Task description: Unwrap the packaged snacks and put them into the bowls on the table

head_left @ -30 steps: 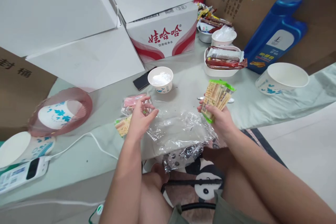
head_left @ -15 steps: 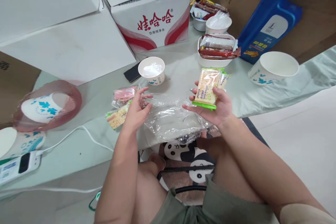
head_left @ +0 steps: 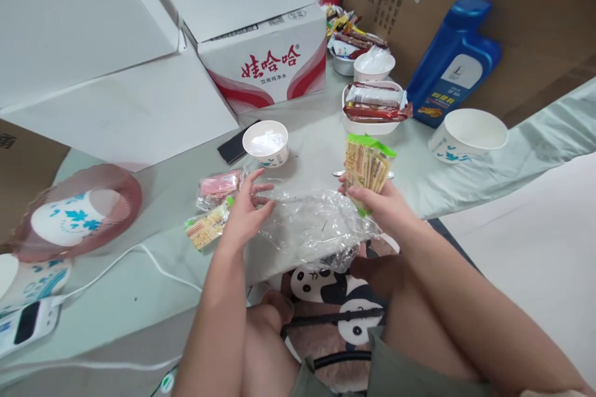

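Observation:
My right hand point(head_left: 379, 201) grips several soda biscuit packs point(head_left: 365, 167) with green ends, held upright and fanned above the table. My left hand point(head_left: 246, 211) is open, its fingers spread beside the left edge of a clear plastic wrapper point(head_left: 311, 223) that lies crumpled at the table's front edge. Just left of that hand rest another biscuit pack point(head_left: 207, 226) and a pink-wrapped snack pack point(head_left: 220, 185). Beyond the wrapper stands a paper bowl point(head_left: 265, 144) with clear plastic in it.
Behind the biscuits a white tub point(head_left: 372, 127) holds long brown snack packs. A blue bottle point(head_left: 447, 68) and a paper bowl point(head_left: 470, 136) stand at the right. A phone point(head_left: 233, 146) lies near a red-and-white carton point(head_left: 270, 74). A white cable point(head_left: 167, 263) crosses the left side.
My right hand has turned the biscuit packs from face-up to upright and fanned, shifting slightly. The left hand keeps about the same place beside the wrapper. The whole view has tilted a little.

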{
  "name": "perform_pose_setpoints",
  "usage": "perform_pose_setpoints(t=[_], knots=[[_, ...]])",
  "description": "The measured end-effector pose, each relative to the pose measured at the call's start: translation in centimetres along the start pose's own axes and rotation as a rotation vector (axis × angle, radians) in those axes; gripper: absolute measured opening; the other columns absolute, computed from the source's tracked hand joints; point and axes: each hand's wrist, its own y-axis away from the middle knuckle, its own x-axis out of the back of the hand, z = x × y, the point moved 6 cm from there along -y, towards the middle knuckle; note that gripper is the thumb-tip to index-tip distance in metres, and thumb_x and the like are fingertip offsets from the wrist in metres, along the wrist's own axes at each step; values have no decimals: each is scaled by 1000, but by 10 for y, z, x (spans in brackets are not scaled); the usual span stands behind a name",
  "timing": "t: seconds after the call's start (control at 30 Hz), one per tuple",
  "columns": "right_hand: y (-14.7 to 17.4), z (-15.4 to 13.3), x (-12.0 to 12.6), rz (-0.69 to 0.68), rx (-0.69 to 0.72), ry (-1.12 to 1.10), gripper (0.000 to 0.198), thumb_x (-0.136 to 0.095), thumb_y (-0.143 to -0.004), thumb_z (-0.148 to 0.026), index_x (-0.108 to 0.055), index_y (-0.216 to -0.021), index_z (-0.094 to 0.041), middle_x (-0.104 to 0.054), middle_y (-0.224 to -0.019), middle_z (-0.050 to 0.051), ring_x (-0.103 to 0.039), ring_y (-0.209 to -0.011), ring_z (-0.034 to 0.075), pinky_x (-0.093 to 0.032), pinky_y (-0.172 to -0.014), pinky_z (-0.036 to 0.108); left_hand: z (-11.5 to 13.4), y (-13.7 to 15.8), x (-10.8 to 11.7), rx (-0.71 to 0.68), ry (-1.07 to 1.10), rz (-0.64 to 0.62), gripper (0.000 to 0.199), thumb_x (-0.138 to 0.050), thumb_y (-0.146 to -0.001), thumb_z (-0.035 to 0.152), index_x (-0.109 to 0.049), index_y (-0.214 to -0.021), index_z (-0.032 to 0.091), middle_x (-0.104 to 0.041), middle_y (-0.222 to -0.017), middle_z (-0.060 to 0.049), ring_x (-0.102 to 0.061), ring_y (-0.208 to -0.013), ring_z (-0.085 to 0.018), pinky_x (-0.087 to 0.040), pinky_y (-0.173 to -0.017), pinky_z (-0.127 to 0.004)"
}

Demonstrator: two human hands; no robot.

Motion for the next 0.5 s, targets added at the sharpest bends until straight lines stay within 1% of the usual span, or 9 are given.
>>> perform_pose_setpoints(t=[0.07, 0.13, 0.2, 0.27, 0.33, 0.4, 0.5], knots=[[-9, -26, 18, 54, 71, 266, 45, -77, -74, -51, -64, -110, -27, -71, -113, 8, -66, -106, 33, -52, -98, 56, 1, -2, -4, -4, 13, -14, 79, -72, -71, 18, -46, -145, 29, -64, -121, -9, -62, -76, -12, -47, -57, -22], [-28, -61, 37, 105, 187, 547, 46, -77, -74, -46, -62, -114, -27, -71, -112, 8, -65, -108, 35, -51, -97, 57, 2, -4, -7, -8, 22, -27, 78, -72, -72, 19, -46, -145, 30, -63, -122, -10, -62, -77, -13, -47, -58, -23], [-56, -97, 56, 169, 305, 847, 46, -79, -71, -42, -62, -110, -25, -69, -112, 10, -61, -110, 39, -49, -98, 60, 3, -5, -9, -12, 26, -41, 78, -71, -72, 20, -46, -145, 30, -63, -123, -10, -62, -77, -14, -47, -57, -23], [-90, -125, 70, 167, 360, 1093, 43, -79, -71, -42, -62, -105, -22, -67, -117, 15, -58, -113, 42, -46, -100, 62, 4, -6, -9, -20, 32, -46, 77, -72, -72, 22, -47, -144, 30, -62, -122, -10, -62, -77, -14, -47, -58, -24], [-124, -141, 82, 141, 345, 1255, 44, -77, -74, -44, -60, -109, -22, -62, -127, 18, -54, -118, 44, -43, -103, 62, 4, -7, -6, -23, 42, -35, 76, -73, -72, 22, -47, -143, 29, -63, -120, -9, -62, -77, -13, -48, -59, -24], [-156, -147, 91, 127, 301, 1391, 52, -78, -75, -46, -59, -116, -20, -60, -133, 20, -54, -119, 43, -43, -102, 60, 4, -8, -4, -21, 48, -12, 75, -74, -71, 22, -47, -141, 29, -63, -119, -8, -62, -76, -13, -48, -58, -23], [-192, -139, 95, 31, 266, 1581, 63, -79, -72, -51, -59, -123, -19, -66, -125, 17, -61, -109, 38, -50, -92, 53, 4, -10, -2, -22, 48, 4, 75, -74, -71, 22, -47, -141, 30, -63, -119, -8, -63, -77, -12, -48, -58, -22]])
